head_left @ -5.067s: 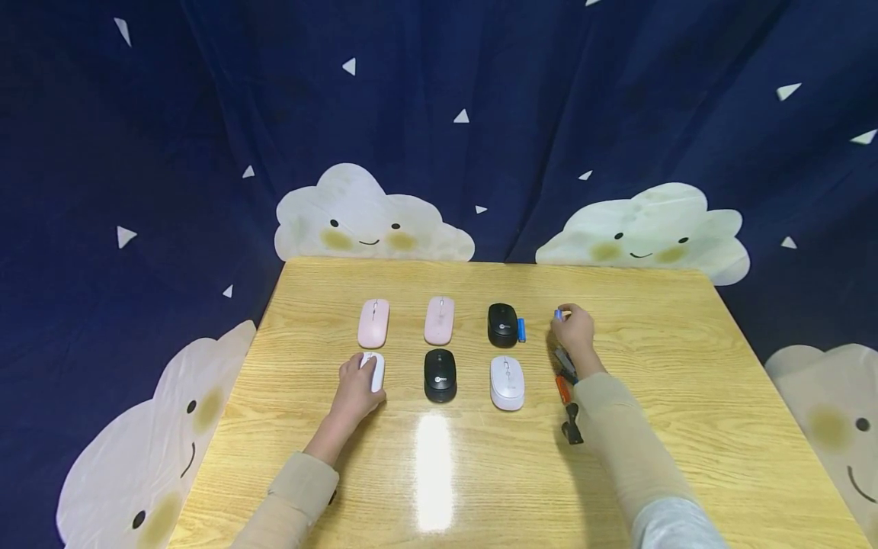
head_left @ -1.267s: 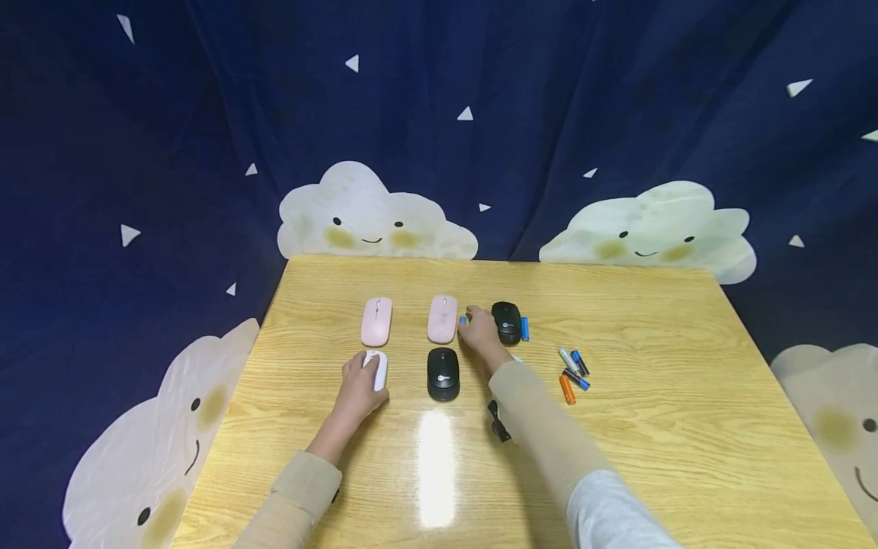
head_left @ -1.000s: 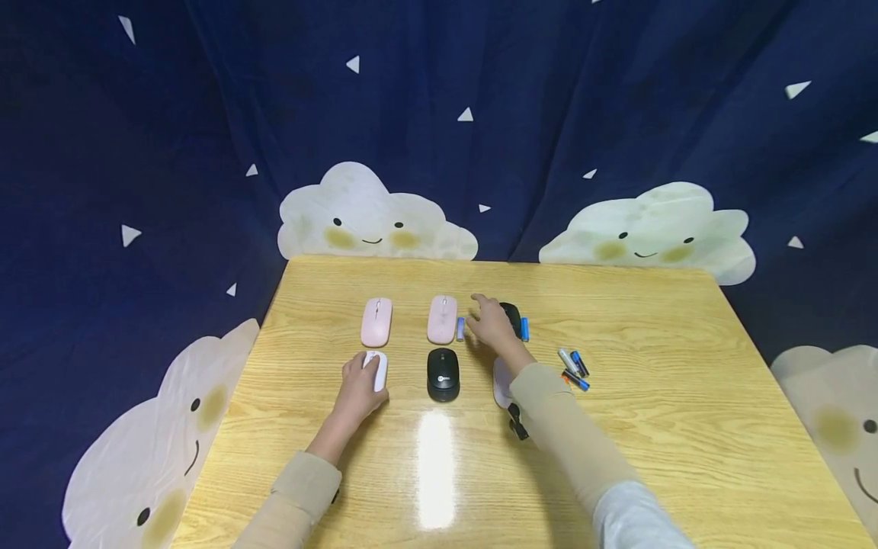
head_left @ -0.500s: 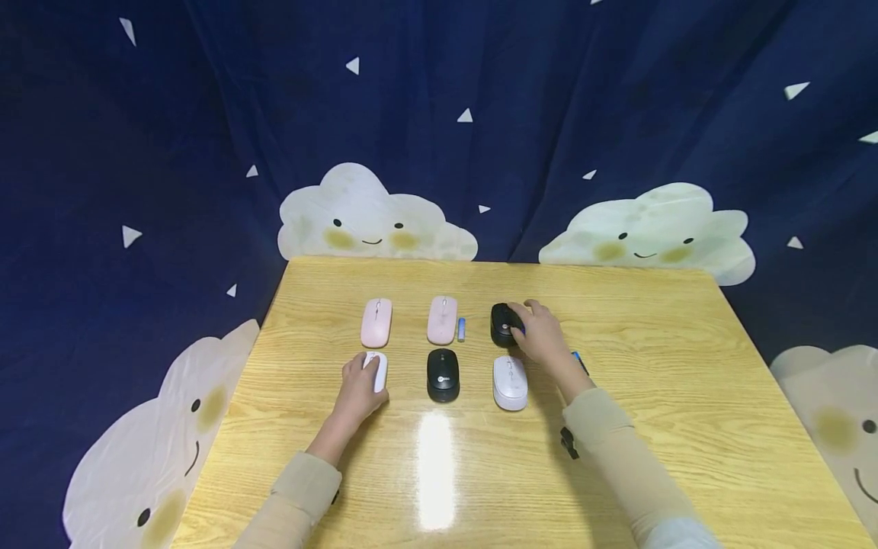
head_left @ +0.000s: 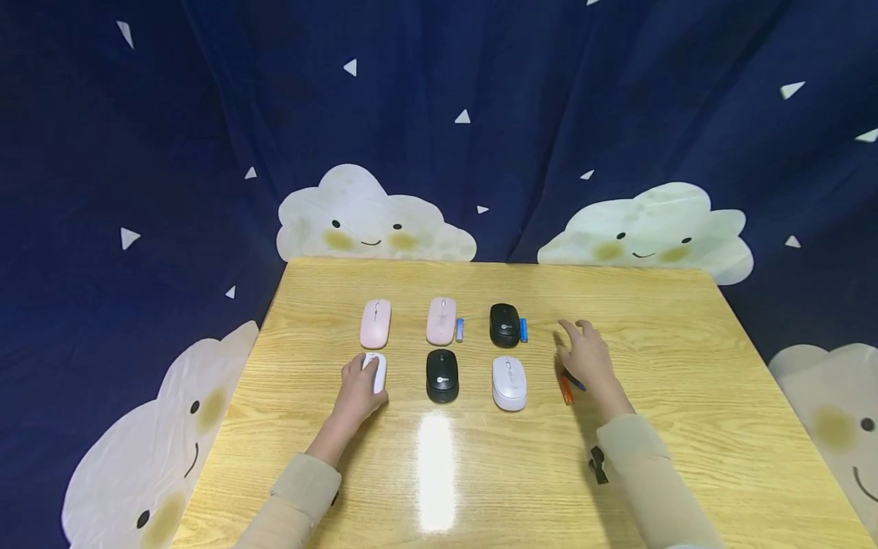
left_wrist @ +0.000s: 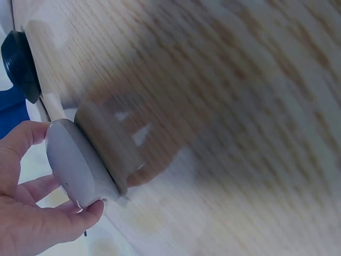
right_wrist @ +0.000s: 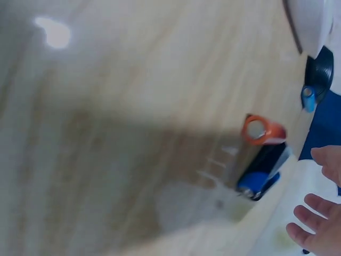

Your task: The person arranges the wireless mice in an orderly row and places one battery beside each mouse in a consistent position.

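Observation:
My left hand (head_left: 357,395) grips a white computer mouse (head_left: 380,375) by its sides at the front left; in the left wrist view, thumb and fingers hold the mouse (left_wrist: 72,162) at both ends. My right hand (head_left: 591,364) hovers with spread fingers and holds nothing, above a small group of AA-type batteries. Among them, an orange battery (right_wrist: 269,131) and a black-and-blue battery (right_wrist: 261,168) lie side by side in the right wrist view; the hand hides others from the head view. One blue battery (head_left: 459,330) lies beside the middle pink mouse (head_left: 441,321).
Another blue battery (head_left: 523,330) lies right of the back black mouse (head_left: 504,325). A pink mouse (head_left: 375,323) stands back left. In the front row are a black mouse (head_left: 442,376) and a white mouse (head_left: 509,383). A dark blue curtain (head_left: 439,114) hangs behind the wooden table (head_left: 658,343).
My right hand let go of a blue battery beside the middle pink mouse, then moved right past the black mouse to the battery group. My left hand stays on the white mouse.

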Available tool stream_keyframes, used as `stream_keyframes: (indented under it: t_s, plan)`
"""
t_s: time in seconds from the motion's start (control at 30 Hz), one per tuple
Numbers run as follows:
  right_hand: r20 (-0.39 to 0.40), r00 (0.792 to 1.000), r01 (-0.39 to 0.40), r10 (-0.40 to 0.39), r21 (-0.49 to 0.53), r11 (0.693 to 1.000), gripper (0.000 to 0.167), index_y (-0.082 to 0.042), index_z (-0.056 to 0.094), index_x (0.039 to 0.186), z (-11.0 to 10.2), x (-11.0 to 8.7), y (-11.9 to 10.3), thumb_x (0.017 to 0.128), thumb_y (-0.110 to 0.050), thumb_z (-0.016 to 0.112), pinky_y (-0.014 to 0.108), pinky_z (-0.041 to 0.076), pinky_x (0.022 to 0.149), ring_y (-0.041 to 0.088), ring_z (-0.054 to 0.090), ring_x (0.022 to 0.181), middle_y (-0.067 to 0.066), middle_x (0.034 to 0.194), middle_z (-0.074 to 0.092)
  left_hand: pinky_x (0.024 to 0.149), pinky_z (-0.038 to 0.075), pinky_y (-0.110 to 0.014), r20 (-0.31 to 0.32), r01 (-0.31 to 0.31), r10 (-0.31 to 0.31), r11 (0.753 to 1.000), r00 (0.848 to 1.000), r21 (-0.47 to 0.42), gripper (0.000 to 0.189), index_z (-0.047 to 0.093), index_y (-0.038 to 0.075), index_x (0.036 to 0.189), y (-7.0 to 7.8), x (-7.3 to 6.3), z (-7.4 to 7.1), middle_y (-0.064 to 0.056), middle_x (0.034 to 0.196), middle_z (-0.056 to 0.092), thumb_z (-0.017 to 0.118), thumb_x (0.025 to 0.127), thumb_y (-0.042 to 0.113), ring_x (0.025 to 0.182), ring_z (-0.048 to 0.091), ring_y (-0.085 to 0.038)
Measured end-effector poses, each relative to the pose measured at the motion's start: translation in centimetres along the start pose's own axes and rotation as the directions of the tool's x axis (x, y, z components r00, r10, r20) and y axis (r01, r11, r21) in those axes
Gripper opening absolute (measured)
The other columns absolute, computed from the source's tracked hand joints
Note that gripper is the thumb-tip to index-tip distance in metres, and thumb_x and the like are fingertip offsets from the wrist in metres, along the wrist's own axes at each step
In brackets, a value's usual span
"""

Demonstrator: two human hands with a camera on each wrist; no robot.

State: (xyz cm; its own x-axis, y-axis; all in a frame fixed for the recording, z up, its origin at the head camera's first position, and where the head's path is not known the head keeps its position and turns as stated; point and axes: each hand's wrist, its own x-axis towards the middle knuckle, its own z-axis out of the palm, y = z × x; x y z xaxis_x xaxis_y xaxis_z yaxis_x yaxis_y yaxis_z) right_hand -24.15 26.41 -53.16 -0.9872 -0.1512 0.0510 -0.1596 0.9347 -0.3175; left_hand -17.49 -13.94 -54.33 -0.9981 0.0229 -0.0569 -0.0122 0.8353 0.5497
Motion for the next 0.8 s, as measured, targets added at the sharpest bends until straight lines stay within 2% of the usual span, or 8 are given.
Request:
stream_keyframes:
  t_s: [0.3, 0.6, 0.8]
  plan:
    - [0.090, 0.992, -0.096, 0.087, 0.102, 0.990, 0.054, 0.000, 0.032, 0.137, 0.4, -1.5, 1.8, 0.087, -0.009, 0.051, 0.052, 0.048, 0.071, 0.051, 0.045, 0.098, 0.038, 0.120, 0.034, 0.098, 0.035, -0.054, -0.001, -0.006, 0.006, 1.000, 1.000, 0.007, 0.066, 0.045, -0.008, 0.128, 0.0, 0.0, 0.0, -0.031, 0.135, 0.032, 0.070, 0.068, 0.008, 0.123, 0.028, -0.047]
    - [0.174, 0.976, -0.160, 0.129, 0.183, 0.970, 0.052, 0.002, 0.033, 0.134, 0.7, -1.6, 2.8, 0.085, -0.006, 0.048, 0.047, 0.050, 0.068, 0.038, 0.053, 0.082, 0.039, 0.118, 0.034, 0.097, 0.035, -0.055, -0.028, -0.017, 0.017, 1.000, 0.999, 0.000, 0.065, 0.047, -0.010, 0.126, -0.1, 0.0, 0.1, -0.032, 0.133, 0.033, 0.069, 0.067, 0.006, 0.122, 0.029, -0.049]
    - [0.200, 0.972, -0.164, 0.124, 0.201, 0.966, 0.044, 0.002, 0.041, 0.128, 0.9, -1.3, 3.3, 0.085, -0.005, 0.048, 0.042, 0.048, 0.066, 0.033, 0.051, 0.079, 0.033, 0.108, 0.041, 0.097, 0.036, -0.054, -0.006, -0.008, 0.008, 1.000, 1.000, 0.010, 0.065, 0.046, -0.008, 0.128, -0.2, 0.1, 0.2, -0.031, 0.135, 0.032, 0.069, 0.068, 0.007, 0.123, 0.029, -0.047]
